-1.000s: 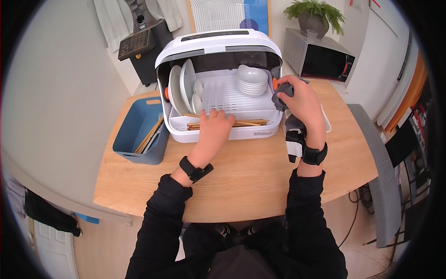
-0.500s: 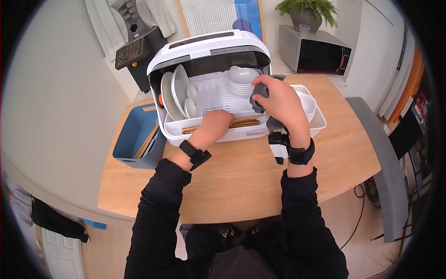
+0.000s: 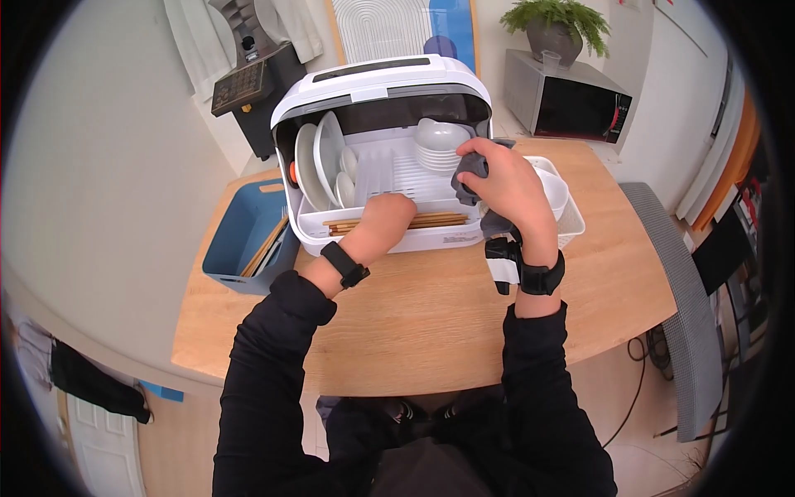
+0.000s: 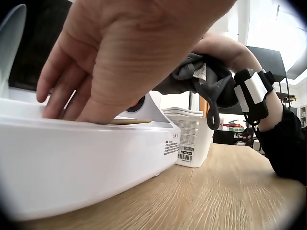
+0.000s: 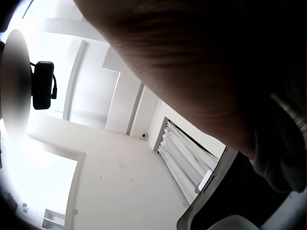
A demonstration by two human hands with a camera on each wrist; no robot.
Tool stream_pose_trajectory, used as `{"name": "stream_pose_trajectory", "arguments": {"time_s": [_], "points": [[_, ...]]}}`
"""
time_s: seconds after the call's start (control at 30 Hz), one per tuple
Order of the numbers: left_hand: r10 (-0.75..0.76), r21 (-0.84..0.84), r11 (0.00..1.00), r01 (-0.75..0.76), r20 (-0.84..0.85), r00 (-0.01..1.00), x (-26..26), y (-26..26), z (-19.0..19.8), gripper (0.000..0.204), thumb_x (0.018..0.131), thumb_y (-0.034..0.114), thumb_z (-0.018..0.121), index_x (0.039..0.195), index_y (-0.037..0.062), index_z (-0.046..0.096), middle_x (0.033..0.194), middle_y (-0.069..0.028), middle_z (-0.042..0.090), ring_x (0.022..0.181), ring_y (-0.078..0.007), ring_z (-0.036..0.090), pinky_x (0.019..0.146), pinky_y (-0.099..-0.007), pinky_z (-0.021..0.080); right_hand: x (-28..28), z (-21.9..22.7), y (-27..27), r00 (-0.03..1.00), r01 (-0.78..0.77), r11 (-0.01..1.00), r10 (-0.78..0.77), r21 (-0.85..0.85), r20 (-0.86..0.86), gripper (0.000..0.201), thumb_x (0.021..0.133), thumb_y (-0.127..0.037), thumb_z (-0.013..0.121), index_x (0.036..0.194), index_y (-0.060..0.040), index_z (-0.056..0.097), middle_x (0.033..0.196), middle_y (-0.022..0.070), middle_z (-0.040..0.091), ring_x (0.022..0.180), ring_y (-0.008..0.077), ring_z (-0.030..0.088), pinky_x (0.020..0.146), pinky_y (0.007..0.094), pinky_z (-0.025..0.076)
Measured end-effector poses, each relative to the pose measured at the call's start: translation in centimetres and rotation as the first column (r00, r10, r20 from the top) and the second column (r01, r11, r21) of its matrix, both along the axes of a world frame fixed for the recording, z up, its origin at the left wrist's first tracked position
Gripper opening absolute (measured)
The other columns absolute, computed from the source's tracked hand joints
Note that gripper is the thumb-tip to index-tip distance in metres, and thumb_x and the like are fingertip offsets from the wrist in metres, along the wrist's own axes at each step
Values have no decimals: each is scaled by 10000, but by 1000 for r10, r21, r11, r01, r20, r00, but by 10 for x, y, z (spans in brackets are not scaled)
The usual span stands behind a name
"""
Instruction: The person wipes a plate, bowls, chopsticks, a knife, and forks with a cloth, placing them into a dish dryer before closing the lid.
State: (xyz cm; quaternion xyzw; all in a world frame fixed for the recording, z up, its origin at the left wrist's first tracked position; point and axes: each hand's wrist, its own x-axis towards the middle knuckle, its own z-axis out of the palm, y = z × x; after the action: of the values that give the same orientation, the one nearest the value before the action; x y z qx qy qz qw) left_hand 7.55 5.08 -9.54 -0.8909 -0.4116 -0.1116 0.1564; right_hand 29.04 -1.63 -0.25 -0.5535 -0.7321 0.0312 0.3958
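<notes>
My left hand [image 3: 383, 222] reaches down into the front trough of a white dish cabinet [image 3: 360, 244], its fingers curled over a bundle of wooden chopsticks [image 3: 439, 219]. In the left wrist view the fingertips dip behind the trough wall, and one chopstick [image 4: 128, 121] sticks out beside the thumb. My right hand [image 3: 515, 189] grips a bunched dark grey cloth [image 3: 469, 178] at the cabinet's right front corner. The cloth [image 4: 211, 79] hangs down in folds in the left wrist view. Inside the cabinet, white plates [image 3: 308, 166] stand upright at left and stacked bowls [image 3: 439, 145] sit at right.
A blue bin [image 3: 240, 232] with chopsticks and cutlery stands left of the cabinet. On its right, partly behind my right arm, is a white basket [image 3: 573, 219] with a white bowl [image 3: 553, 190]. Behind are a microwave [image 3: 571, 99] and a potted plant [image 3: 553, 41].
My left hand's fingers have gone from lying across the chopsticks to curling down over them. My right hand has moved left with the cloth, uncovering the basket at right.
</notes>
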Motion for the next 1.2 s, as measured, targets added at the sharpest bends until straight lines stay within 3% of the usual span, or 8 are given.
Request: {"name": "stream_pose_trajectory", "arguments": {"time_s": [0.33,0.63,0.8,0.87,0.97,1.03,1.13,1.2], "points": [[-205,52,978,200,113,972,14,-3,-1,71,785,38,585,796,32,654,769,-172,649,764,-365,659,664,-445,526,2,1,-1,1000,-15,999,15,-39,0,323,784,-139,738,1092,-103,648,965,139,697,935,335,652,803,383,502],[-192,153,975,163,194,962,-8,-22,1,53,789,63,591,743,48,614,784,-129,646,732,-324,663,608,-428,524,-1,2,2,997,-67,997,66,-39,-36,324,783,-162,744,1092,-117,657,962,141,695,932,348,649,785,403,503],[109,127,986,-108,-4,994,-88,-39,34,108,803,144,608,723,72,619,710,-116,644,657,-325,654,549,-437,511,-13,-4,9,998,-55,998,55,16,-13,332,787,-163,742,1103,-109,656,966,146,695,926,351,647,788,403,502],[171,164,972,-170,4,985,-123,-40,46,125,813,152,602,719,75,626,674,-114,641,648,-332,655,552,-440,511,-18,-7,12,998,-54,999,54,5,18,336,786,-162,744,1105,-106,655,960,152,695,926,353,646,788,407,502],[390,85,920,-382,-112,914,-164,-40,71,122,826,177,604,788,84,673,736,-125,673,700,-340,663,612,-441,526,-24,-4,9,997,-34,995,41,-95,68,355,787,-148,752,1122,-91,651,998,142,695,977,341,649,833,375,502],[418,67,908,-413,-99,903,-197,-31,76,125,824,197,619,826,95,691,764,-123,684,729,-336,667,648,-446,531,-25,-5,10,996,-33,993,43,-113,83,361,782,-149,756,1122,-91,649,1007,145,694,984,344,648,837,379,503],[548,-72,819,-569,-193,814,-231,-5,75,155,815,240,641,862,106,703,799,-112,693,752,-298,678,676,-421,535,-23,-14,16,993,-70,995,76,-77,91,359,781,-166,754,1120,-111,649,967,157,697,956,355,654,805,413,510],[609,-253,690,-678,-304,733,-244,14,74,197,788,265,686,889,98,713,827,-97,703,771,-262,686,681,-394,539,-21,-21,22,990,-79,996,84,-51,114,361,781,-175,754,1122,-123,647,947,161,702,944,359,660,794,428,519]]}}
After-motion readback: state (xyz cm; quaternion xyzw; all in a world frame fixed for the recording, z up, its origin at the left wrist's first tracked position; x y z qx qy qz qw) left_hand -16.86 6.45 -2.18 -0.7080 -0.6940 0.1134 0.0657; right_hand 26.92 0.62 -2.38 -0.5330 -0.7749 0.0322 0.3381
